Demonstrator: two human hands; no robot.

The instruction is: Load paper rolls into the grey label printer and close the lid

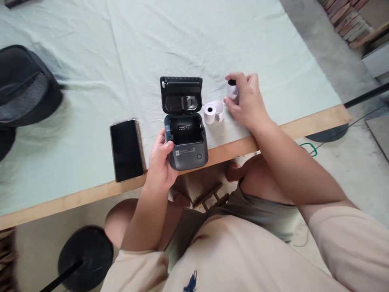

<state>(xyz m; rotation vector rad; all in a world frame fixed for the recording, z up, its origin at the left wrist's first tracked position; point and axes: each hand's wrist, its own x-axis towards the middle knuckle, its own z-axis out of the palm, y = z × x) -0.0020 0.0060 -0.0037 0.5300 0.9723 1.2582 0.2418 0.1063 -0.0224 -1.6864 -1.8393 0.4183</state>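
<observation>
Pinching a white roll [232, 92] in a narrow grip, the right hand [249, 98] in the head view sits beyond and right of the lid-up dark device [187, 156]; the roll's long axis looks near upright. The left hand [160, 164] wraps its grip around the device's left side, at the tabletop [258, 48] edge. A partly unwound roll [209, 119] stands between, just beside the device.

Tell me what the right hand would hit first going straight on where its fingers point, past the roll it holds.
Likely the open lid of the dark printer, left of the right hand in the picture; depth is unclear, and it might brush the loose paper roll first.
</observation>
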